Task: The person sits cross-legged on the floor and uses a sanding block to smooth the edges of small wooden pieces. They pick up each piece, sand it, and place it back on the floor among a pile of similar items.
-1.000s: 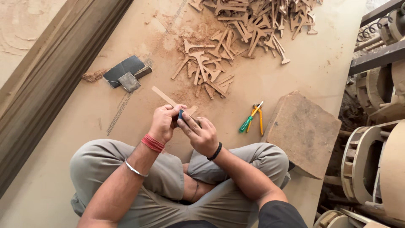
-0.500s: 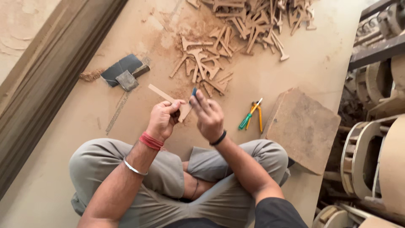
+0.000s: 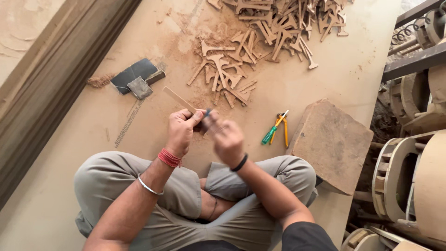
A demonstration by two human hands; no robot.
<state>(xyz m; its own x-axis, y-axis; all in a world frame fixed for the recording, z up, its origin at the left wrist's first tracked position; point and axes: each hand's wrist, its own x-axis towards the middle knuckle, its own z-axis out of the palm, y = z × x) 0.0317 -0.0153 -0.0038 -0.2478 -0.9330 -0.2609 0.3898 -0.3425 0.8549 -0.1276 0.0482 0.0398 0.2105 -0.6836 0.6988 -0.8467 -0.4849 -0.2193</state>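
A person sits cross-legged on the floor and works with both hands above their lap. The left hand (image 3: 180, 131) is closed around a thin flat strip of wood (image 3: 179, 99), which sticks out up and to the left, away from the body. The right hand (image 3: 227, 137) is blurry, and its fingers pinch a small blue tool (image 3: 207, 111) at the near end of the strip. Half a second ago the right hand was lifted up and away from the strip with the blue tip in the air; now it has come back down and the two hands touch. The left hand and the strip have hardly moved. On the floor just to the right lie a green screwdriver (image 3: 271, 133) and yellow pliers (image 3: 284, 129), near a flat stone slab (image 3: 332, 144). Ahead sits a pile of small cut wood pieces (image 3: 227, 69) in sawdust, and to the left lies dark sandpaper (image 3: 132, 74) with a small block (image 3: 140, 87).
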